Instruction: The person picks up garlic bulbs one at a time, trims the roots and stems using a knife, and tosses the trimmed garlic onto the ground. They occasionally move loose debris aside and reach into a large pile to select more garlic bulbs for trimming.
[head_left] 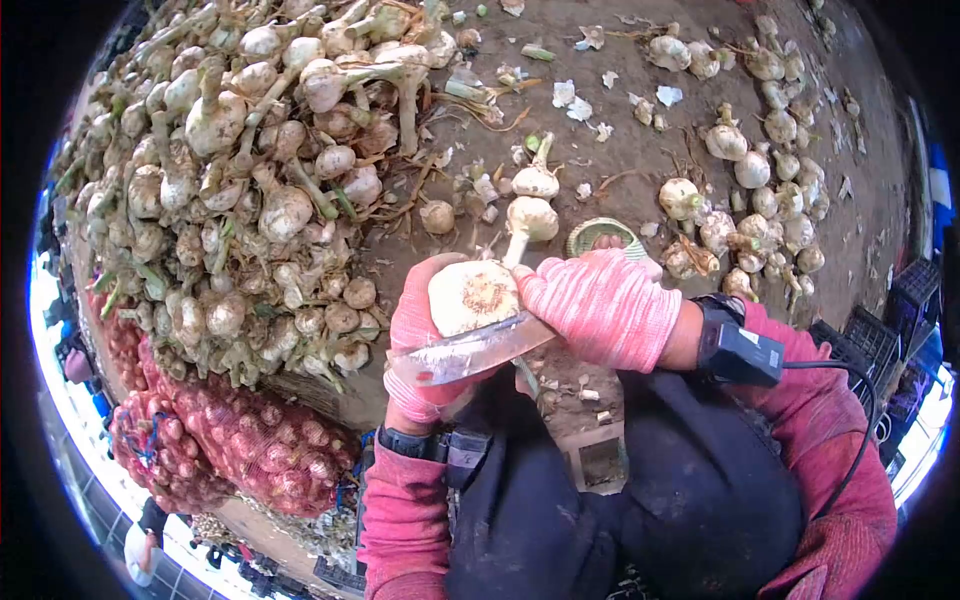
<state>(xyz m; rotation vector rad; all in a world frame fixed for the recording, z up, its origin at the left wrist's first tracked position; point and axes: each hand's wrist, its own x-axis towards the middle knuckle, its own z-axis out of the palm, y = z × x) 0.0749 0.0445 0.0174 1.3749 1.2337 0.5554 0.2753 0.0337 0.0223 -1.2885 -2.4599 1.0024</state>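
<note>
One garlic bulb (470,290) is resting in the left hand (412,315), its brown root end facing up. The left fingers (408,305) are grasping it, curling along its left side, so the bulb is sitting just to the right of them, between the two hands. The right hand (608,310) is clenching around a knife (465,348), its fist hiding the handle. The blade is slanting across the bulb's lower edge and passing over the lower part of the left hand; how deep it is pressing, if at all, I cannot tell. The right thumb (537,292) is pointing at the bulb's right edge, very close to it, but whether it is touching is unclear. Both hands are wearing pink-striped gloves (630,315).

Just beyond the hands, two loose bulbs (533,214) are lying on the dirt ground (560,150), the nearer one's stem pointing back toward them. A big garlic heap (220,220) is rising on the left, with red mesh sacks (250,440) lying below it. More bulbs (755,172) are lying scattered on the right, and pale scraps (564,94) are dotting the ground ahead. Dark crates (914,283) are standing at the far right.
</note>
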